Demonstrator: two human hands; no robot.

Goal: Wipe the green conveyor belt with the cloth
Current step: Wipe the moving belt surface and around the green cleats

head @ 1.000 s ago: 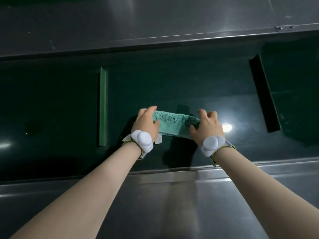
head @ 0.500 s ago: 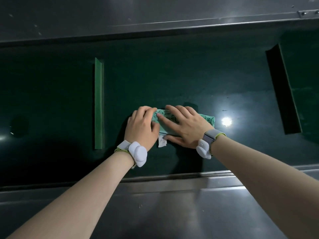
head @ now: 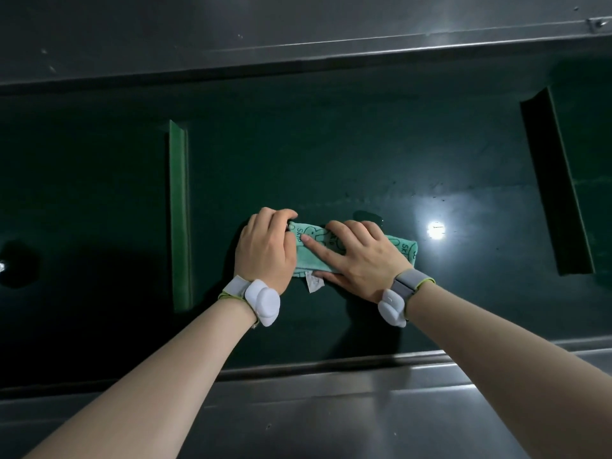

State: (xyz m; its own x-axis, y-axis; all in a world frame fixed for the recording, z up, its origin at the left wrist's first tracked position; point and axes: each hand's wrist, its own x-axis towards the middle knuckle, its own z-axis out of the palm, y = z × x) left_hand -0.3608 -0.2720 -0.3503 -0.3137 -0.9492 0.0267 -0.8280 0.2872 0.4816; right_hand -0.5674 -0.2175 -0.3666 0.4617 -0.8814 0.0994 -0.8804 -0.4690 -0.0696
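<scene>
Fingers (head: 331, 256) of the right hand (head: 361, 260) lie spread and nearly flat across the cloth (head: 402, 248), pressing it down with the index finger pointing toward ten o'clock. At the cloth's nine o'clock end, the left hand (head: 266, 250) is curled over the edge, fingertips bent down onto the fabric; whether it pinches the cloth or only presses it cannot be told. Folded into a band, the mint-green printed cloth rests on the green conveyor belt (head: 331, 154), its three o'clock end bare and a small white tag (head: 313, 282) sticking out at six o'clock. Each wrist carries a strapped white sensor (head: 265, 301). On the belt, a raised green cleat (head: 180, 213) stands at nine o'clock and a darker cleat (head: 556, 183) at two o'clock. A lamp reflection (head: 435, 229) glares just past the cloth at three o'clock. Steel side panels (head: 298, 412) border the belt at twelve and six o'clock.
</scene>
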